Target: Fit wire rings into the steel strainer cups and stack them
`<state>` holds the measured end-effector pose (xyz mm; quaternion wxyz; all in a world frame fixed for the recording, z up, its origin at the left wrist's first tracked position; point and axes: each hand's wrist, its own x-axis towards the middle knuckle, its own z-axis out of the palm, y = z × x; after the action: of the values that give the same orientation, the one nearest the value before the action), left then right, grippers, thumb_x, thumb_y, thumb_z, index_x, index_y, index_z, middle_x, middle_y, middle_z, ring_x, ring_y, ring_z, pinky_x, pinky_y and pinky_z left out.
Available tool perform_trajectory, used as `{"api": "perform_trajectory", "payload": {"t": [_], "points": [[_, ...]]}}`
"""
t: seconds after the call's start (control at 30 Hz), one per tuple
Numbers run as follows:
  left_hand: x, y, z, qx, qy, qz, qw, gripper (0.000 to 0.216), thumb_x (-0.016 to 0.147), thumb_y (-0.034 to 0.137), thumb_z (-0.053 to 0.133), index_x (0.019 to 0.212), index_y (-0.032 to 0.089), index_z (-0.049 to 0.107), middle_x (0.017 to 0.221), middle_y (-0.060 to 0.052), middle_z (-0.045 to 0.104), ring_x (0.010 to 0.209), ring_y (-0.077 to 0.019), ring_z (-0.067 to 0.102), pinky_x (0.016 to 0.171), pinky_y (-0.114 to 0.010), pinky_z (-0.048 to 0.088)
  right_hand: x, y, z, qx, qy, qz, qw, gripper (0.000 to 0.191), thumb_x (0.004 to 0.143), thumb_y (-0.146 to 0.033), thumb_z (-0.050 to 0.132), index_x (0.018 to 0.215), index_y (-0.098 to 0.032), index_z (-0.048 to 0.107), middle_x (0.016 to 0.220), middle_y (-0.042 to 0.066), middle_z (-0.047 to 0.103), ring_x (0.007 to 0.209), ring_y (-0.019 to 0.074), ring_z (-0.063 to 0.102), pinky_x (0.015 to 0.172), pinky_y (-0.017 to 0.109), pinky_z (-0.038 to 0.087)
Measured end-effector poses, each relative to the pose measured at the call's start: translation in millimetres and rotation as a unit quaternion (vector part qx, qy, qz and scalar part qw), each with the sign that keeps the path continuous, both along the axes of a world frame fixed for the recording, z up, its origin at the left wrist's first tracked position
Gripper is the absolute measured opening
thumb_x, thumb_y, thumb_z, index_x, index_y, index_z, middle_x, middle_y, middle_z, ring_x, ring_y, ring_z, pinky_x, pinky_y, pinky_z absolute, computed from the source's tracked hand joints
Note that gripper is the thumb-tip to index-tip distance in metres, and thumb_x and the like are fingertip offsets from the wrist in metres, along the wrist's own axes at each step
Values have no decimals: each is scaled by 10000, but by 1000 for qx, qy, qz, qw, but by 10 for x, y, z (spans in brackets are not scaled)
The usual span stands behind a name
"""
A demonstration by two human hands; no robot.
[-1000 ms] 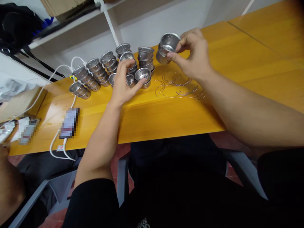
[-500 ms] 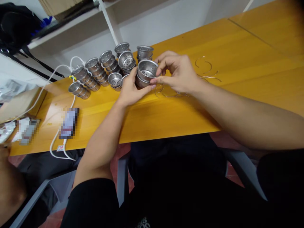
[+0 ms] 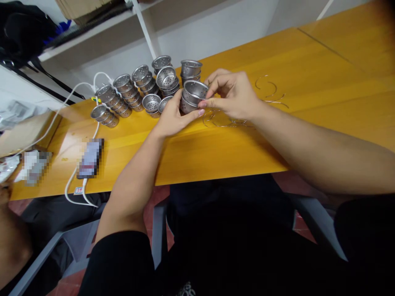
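Two perforated metal strainer baskets, one nested in the other, stand on the table between my hands. My left hand (image 3: 171, 118) is wrapped around the lower strainer basket (image 3: 187, 107), thumb along its near side. The fingers of my right hand (image 3: 237, 93) are closed in a pinch at the right rim of the upper strainer basket (image 3: 195, 93). Whether a wire is also between those fingers cannot be made out. Behind and to the left are several stacks of similar strainer baskets (image 3: 125, 87). Thin curved wires (image 3: 271, 100) lie beside and under my right hand.
A phone (image 3: 90, 159) on a white cable (image 3: 68, 193) lies at the table's left front. Farther left are a cardboard box (image 3: 27, 127) and plastic packets. Another person's arm (image 3: 14, 242) shows at the left edge. A white shelf (image 3: 92, 31) stands behind the yellow table (image 3: 222, 158).
The view has shifted slightly, so the table things appear a little farther right. Both hands keep nearly the same hold on the nested strainer baskets.
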<state>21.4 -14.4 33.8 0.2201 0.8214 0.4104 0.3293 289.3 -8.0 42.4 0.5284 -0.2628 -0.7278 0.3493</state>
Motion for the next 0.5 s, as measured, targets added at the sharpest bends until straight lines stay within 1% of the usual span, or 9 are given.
{"api": "perform_trajectory", "payload": {"t": [0.1, 0.2, 0.27, 0.37, 0.43, 0.5], "points": [[-14, 1, 26, -4, -1, -17, 1000, 989, 968, 1034, 890, 1642, 340, 685, 1640, -108, 849, 1670, -472, 809, 1422, -772, 685, -8, 8, -22, 10, 3, -5, 1000, 505, 695, -820, 1209, 789, -489, 839, 1074, 78, 865, 1233, 496, 722, 1064, 828, 613], [-30, 1, 59, -8, -2, -29, 1000, 1007, 957, 1057, 876, 1639, 340, 691, 1629, -113, 857, 1646, -470, 818, 1424, -767, 684, -30, -1, -43, 19, 2, -4, 1000, 515, 707, -846, 1204, 785, -491, 839, 1105, 62, 867, 1174, 481, 750, 1082, 841, 631], [-45, -12, 83, -17, 0, -29, 999, 1003, 960, 1069, 859, 1633, 341, 704, 1620, -115, 868, 1641, -476, 818, 1420, -773, 688, -29, -11, -29, 21, 3, -4, 1000, 600, 708, -926, 1190, 779, -454, 826, 1118, 71, 862, 1132, 457, 760, 1111, 830, 643], [-68, -56, 104, -31, 4, -37, 999, 960, 992, 1102, 781, 1581, 344, 745, 1563, -100, 894, 1611, -471, 842, 1398, -766, 710, 37, 3, 39, 31, 8, -15, 999, 796, 735, -1088, 1103, 778, -365, 773, 1174, 103, 868, 1111, 403, 769, 1143, 761, 677], [-78, -76, 83, -24, 5, -49, 999, 982, 993, 1134, 740, 1593, 356, 740, 1572, -92, 886, 1603, -456, 853, 1388, -744, 721, 125, 53, 77, 45, 12, -33, 998, 876, 743, -1160, 1042, 800, -339, 742, 1251, 123, 874, 1144, 382, 771, 1141, 705, 695], [-83, -54, 20, 12, -2, -57, 998, 1062, 961, 1161, 748, 1673, 377, 686, 1649, -91, 847, 1637, -445, 836, 1408, -724, 705, 228, 141, 69, 63, 2, -72, 995, 926, 743, -1222, 976, 851, -332, 741, 1332, 136, 863, 1235, 391, 769, 1157, 675, 703]]}}
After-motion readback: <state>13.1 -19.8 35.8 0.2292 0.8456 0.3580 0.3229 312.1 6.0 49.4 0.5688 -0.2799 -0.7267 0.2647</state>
